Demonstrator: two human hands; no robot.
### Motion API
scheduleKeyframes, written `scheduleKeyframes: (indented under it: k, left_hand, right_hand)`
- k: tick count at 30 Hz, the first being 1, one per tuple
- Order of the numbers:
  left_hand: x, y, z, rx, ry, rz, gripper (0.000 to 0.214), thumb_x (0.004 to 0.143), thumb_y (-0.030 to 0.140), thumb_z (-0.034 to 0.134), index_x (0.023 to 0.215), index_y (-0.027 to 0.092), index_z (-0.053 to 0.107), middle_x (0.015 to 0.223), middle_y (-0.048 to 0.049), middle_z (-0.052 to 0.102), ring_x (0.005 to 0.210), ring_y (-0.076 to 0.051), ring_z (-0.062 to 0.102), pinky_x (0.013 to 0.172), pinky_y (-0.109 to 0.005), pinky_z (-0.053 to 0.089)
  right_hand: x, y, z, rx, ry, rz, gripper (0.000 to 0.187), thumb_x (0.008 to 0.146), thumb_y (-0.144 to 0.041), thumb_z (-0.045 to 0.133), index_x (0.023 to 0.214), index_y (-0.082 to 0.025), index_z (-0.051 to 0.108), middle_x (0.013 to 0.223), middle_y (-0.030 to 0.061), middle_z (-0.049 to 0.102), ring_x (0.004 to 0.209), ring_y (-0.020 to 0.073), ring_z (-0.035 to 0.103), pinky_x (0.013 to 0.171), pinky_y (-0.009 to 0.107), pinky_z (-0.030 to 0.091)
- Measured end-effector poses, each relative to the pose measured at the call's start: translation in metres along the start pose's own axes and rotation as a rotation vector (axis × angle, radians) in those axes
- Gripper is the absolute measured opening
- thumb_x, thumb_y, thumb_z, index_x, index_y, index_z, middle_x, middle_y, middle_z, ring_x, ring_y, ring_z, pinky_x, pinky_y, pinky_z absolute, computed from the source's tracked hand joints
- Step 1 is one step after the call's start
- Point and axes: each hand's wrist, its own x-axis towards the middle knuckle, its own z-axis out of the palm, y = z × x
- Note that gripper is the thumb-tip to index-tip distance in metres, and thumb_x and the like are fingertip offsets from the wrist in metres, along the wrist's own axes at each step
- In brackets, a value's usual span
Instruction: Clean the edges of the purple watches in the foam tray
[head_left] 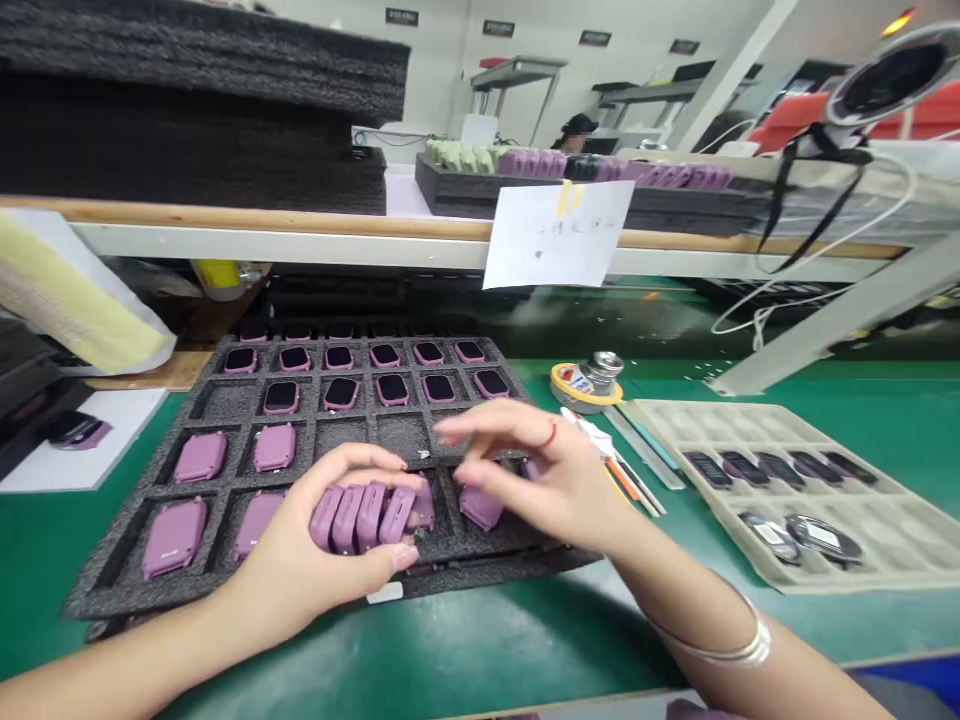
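Note:
My left hand is curled round a row of several purple watch cases stood on edge, held over the front of a black foam tray. My right hand hovers just to their right with fingers loosely bent, fingertips near another purple case in a front pocket. The tray's far pockets hold purple cases face up with dark screens. Its left pockets hold cases face down.
A beige moulded tray with dark flat parts lies at the right on the green mat. A tape roll with a metal cap and some thin tools sit between the trays. A shelf with a paper note runs overhead. Black foam stacks stand at upper left.

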Motion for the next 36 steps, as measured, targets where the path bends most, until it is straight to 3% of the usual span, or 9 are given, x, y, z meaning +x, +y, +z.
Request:
scheduleKeyframes:
  k: [4, 7, 10, 16, 21, 23, 27, 31, 36]
  left_hand:
    - [-0.004, 0.002, 0.006, 0.128, 0.003, -0.004, 0.043, 0.071, 0.02, 0.082, 0.108, 0.025, 0.06, 0.114, -0.0023, 0.075, 0.095, -0.019, 0.074, 0.097, -0.032, 0.056]
    - [-0.002, -0.002, 0.006, 0.17, -0.019, 0.042, 0.039, 0.072, 0.021, 0.081, 0.105, 0.025, 0.061, 0.112, -0.0025, 0.074, 0.098, -0.021, 0.073, 0.099, -0.034, 0.055]
    - [-0.001, -0.005, 0.006, 0.177, -0.025, 0.064, 0.038, 0.072, 0.02, 0.08, 0.105, 0.026, 0.061, 0.111, -0.001, 0.074, 0.101, -0.02, 0.072, 0.099, -0.033, 0.055]
    - [-0.004, -0.003, 0.007, 0.155, -0.044, 0.107, 0.039, 0.071, 0.017, 0.081, 0.104, 0.027, 0.062, 0.112, 0.0008, 0.074, 0.106, -0.018, 0.07, 0.095, -0.028, 0.054]
    - [-0.004, -0.004, 0.006, 0.167, -0.049, 0.148, 0.036, 0.071, 0.017, 0.082, 0.101, 0.025, 0.065, 0.114, -0.0002, 0.074, 0.111, -0.019, 0.068, 0.1, -0.032, 0.05]
    - [-0.004, -0.003, 0.006, 0.162, -0.044, 0.146, 0.036, 0.07, 0.017, 0.082, 0.102, 0.024, 0.065, 0.113, -0.0007, 0.074, 0.109, -0.019, 0.068, 0.099, -0.032, 0.051]
    - [-0.003, -0.002, 0.006, 0.177, -0.034, 0.135, 0.041, 0.069, 0.016, 0.082, 0.106, 0.024, 0.067, 0.11, -0.0003, 0.074, 0.105, -0.019, 0.069, 0.097, -0.032, 0.052]
    - [-0.002, -0.001, 0.007, 0.131, -0.042, 0.116, 0.037, 0.069, 0.014, 0.081, 0.102, 0.022, 0.068, 0.105, -0.0005, 0.076, 0.101, -0.019, 0.071, 0.093, -0.031, 0.054]
    - [-0.001, -0.003, 0.007, 0.088, -0.024, 0.067, 0.033, 0.068, 0.017, 0.083, 0.097, 0.021, 0.066, 0.104, -0.0017, 0.076, 0.096, -0.02, 0.071, 0.088, -0.031, 0.056]
  right_hand:
    - [-0.019, 0.035, -0.059, -0.71, 0.147, 0.394, 0.024, 0.095, -0.033, 0.058, 0.104, -0.022, 0.076, 0.098, 0.0053, 0.079, 0.074, 0.0184, 0.073, 0.072, 0.033, 0.059]
    - [-0.039, 0.068, -0.087, -0.893, 0.134, 0.51, 0.019, 0.086, -0.027, 0.061, 0.086, -0.019, 0.079, 0.079, 0.0081, 0.078, 0.065, 0.0243, 0.07, 0.064, 0.037, 0.054]
    - [-0.056, 0.091, -0.091, -1.022, 0.111, 0.537, 0.014, 0.077, -0.029, 0.069, 0.072, -0.018, 0.076, 0.075, 0.0122, 0.075, 0.075, 0.032, 0.07, 0.071, 0.043, 0.053]
    - [-0.052, 0.088, -0.082, -1.086, 0.172, 0.422, 0.015, 0.081, -0.027, 0.063, 0.077, -0.015, 0.073, 0.094, 0.0207, 0.073, 0.091, 0.0393, 0.068, 0.082, 0.052, 0.051]
    - [-0.031, 0.028, -0.047, -0.816, 0.237, 0.163, 0.021, 0.093, -0.037, 0.059, 0.103, -0.021, 0.068, 0.1, 0.0109, 0.076, 0.085, 0.0259, 0.073, 0.078, 0.04, 0.058]
    - [-0.027, -0.003, -0.022, -0.547, 0.185, 0.034, 0.02, 0.091, -0.033, 0.066, 0.108, -0.024, 0.065, 0.093, 0.0049, 0.076, 0.077, 0.0201, 0.073, 0.071, 0.033, 0.06]
    - [-0.023, -0.038, 0.016, -0.372, 0.006, -0.208, 0.016, 0.087, -0.014, 0.07, 0.099, -0.023, 0.064, 0.089, 0.0018, 0.073, 0.078, 0.0142, 0.071, 0.069, 0.024, 0.059]
    - [-0.017, -0.037, 0.029, -0.348, -0.062, -0.254, 0.014, 0.091, -0.009, 0.064, 0.097, -0.021, 0.066, 0.089, 0.0024, 0.07, 0.078, 0.0134, 0.069, 0.071, 0.024, 0.058]
    - [-0.015, -0.026, 0.032, -0.372, -0.006, -0.244, 0.016, 0.092, -0.009, 0.063, 0.098, -0.023, 0.063, 0.09, 0.004, 0.069, 0.079, 0.0155, 0.068, 0.071, 0.029, 0.059]
